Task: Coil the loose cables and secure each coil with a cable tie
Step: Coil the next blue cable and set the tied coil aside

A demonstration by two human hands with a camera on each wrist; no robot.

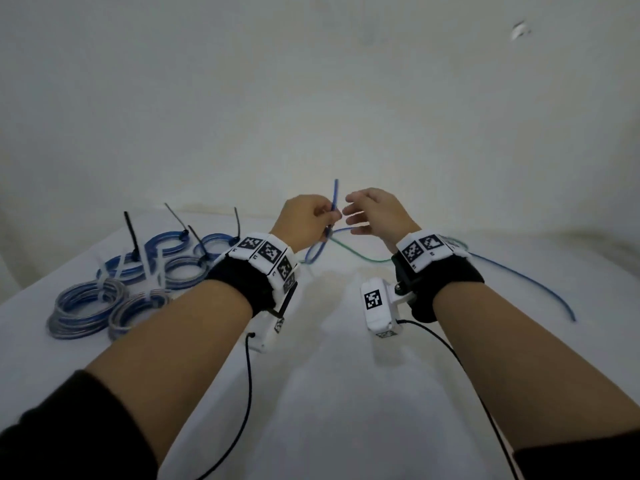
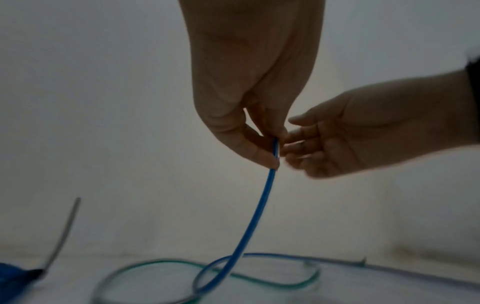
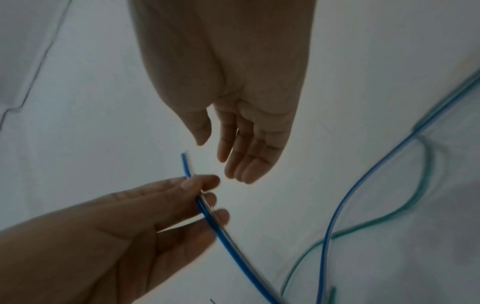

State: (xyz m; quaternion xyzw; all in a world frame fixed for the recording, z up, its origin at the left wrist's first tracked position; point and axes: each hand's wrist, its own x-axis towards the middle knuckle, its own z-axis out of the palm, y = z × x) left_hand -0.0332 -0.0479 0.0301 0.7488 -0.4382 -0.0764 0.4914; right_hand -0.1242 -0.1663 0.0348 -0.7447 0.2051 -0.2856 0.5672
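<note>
Head view: person's left hand pinches the thin blue plastic-sheathed cable near its free end, thumb against fingers, tip sticking up. Right hand just beside it, fingers relaxed and straight, grasping nothing. The rest of the blue cable loops down onto the white cloth-covered table and trails off right, crossing a thin green cable lying loose there.

Risks, my guess: the short tip could slip from the pinch as the first loop forms; the blue crosses the green, so pulling may drag or tangle both.

No containers in view. Finished blue and silver coils sit in a pile far left, black cable ties and pale ones sticking up.
</note>
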